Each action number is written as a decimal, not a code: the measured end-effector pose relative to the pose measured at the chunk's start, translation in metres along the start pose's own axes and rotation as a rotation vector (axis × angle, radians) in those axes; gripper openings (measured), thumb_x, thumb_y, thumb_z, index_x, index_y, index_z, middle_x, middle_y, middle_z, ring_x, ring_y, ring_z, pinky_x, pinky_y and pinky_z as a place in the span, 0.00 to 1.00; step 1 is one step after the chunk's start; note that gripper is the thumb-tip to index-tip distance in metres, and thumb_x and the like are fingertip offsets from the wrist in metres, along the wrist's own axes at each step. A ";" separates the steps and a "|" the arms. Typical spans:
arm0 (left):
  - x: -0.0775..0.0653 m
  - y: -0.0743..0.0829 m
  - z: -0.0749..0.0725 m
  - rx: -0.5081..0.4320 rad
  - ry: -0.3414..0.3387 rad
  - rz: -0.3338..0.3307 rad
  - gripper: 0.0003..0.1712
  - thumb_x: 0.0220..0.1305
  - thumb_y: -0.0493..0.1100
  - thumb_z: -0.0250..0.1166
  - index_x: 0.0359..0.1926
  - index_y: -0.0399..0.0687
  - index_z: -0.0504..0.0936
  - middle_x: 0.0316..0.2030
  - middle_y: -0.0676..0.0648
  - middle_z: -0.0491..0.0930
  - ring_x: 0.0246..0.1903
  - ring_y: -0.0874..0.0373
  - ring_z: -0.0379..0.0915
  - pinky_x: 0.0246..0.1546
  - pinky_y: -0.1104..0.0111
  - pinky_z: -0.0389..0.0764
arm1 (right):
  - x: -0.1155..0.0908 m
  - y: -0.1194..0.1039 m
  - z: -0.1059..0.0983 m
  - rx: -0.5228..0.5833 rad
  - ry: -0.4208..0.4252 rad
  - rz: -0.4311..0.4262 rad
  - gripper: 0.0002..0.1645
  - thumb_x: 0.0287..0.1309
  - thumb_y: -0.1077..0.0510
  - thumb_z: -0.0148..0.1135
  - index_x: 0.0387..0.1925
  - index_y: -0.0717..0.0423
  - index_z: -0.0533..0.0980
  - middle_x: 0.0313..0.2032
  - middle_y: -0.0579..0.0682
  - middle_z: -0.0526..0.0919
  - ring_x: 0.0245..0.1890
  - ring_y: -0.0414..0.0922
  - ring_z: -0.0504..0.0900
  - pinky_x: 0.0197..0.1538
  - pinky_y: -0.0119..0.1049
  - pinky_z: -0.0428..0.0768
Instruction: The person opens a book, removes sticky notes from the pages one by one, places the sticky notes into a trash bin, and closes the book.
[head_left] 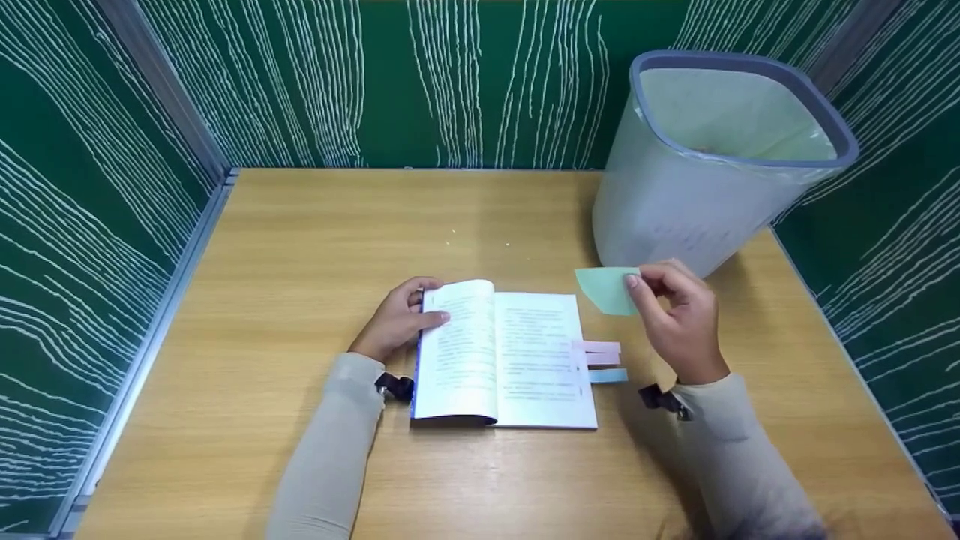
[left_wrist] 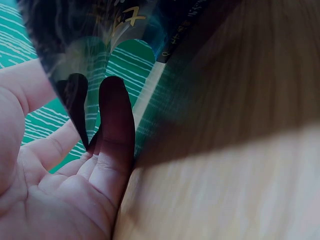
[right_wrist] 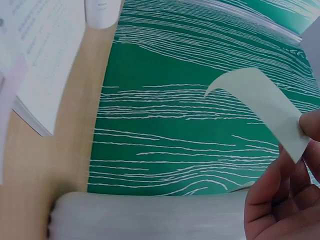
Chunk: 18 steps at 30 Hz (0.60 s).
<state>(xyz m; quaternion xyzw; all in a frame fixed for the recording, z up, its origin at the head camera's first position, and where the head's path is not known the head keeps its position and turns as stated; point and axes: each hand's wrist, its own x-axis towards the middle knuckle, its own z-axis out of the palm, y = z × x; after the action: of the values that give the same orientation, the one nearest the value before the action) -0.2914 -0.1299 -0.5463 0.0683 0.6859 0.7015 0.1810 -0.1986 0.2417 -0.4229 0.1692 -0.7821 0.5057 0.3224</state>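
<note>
An open book lies on the table, its left-hand pages bowed up. My left hand grips the book's left edge, thumb on the page and other fingers beyond the edge. In the left wrist view, the dark glossy cover with gold lettering stands above that hand's fingers. Pinched between thumb and fingers of my right hand is a pale green sticky note, raised right of the book. In the right wrist view, the sticky note curls at its free end.
Pink tabs and a blue tab stick out from the book's right edge. A lined wastebasket stands at the table's back right, just beyond my right hand. Green panels with white lines enclose the wooden table. Tiny white scraps lie behind the book.
</note>
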 end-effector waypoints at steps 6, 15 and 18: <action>0.000 0.001 0.000 -0.006 -0.006 -0.002 0.34 0.61 0.30 0.73 0.66 0.45 0.73 0.56 0.37 0.80 0.49 0.48 0.85 0.45 0.62 0.88 | 0.012 0.002 -0.006 0.018 0.044 -0.048 0.05 0.57 0.77 0.67 0.35 0.72 0.85 0.31 0.61 0.82 0.31 0.40 0.78 0.37 0.23 0.79; 0.001 -0.001 0.000 -0.003 -0.002 0.000 0.33 0.60 0.31 0.74 0.65 0.45 0.74 0.55 0.37 0.80 0.48 0.48 0.85 0.45 0.62 0.88 | 0.029 -0.017 -0.016 -0.056 0.082 -0.046 0.05 0.61 0.74 0.66 0.39 0.73 0.83 0.32 0.56 0.85 0.30 0.38 0.77 0.36 0.25 0.78; 0.001 -0.002 0.000 0.009 0.000 0.002 0.33 0.60 0.32 0.75 0.65 0.46 0.74 0.55 0.37 0.80 0.48 0.47 0.84 0.45 0.62 0.88 | 0.034 -0.023 -0.020 -0.062 0.084 -0.025 0.06 0.63 0.72 0.66 0.40 0.73 0.83 0.34 0.53 0.85 0.29 0.39 0.76 0.36 0.26 0.78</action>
<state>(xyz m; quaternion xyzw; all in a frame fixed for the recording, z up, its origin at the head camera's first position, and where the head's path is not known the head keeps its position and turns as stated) -0.2921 -0.1297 -0.5488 0.0698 0.6891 0.6985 0.1798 -0.2034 0.2516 -0.3790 0.1476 -0.7809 0.4838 0.3666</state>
